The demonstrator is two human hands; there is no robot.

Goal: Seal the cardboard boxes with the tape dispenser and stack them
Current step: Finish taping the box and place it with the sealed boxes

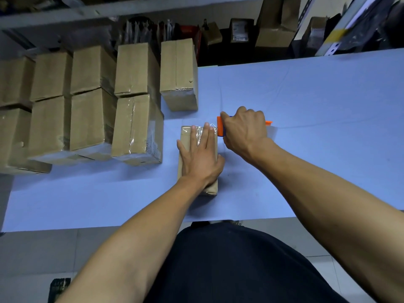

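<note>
While our left hand (200,154) presses flat on the small brown cardboard box (185,136) at centre frame on the blue tabletop (306,101), our right hand (243,132) grips the orange tape dispenser (220,126) at its far right corner; its long axis runs away from us.

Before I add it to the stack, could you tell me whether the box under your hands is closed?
Closed: the box has flat flaps under the left hand, with clear tape across its far end.
</note>
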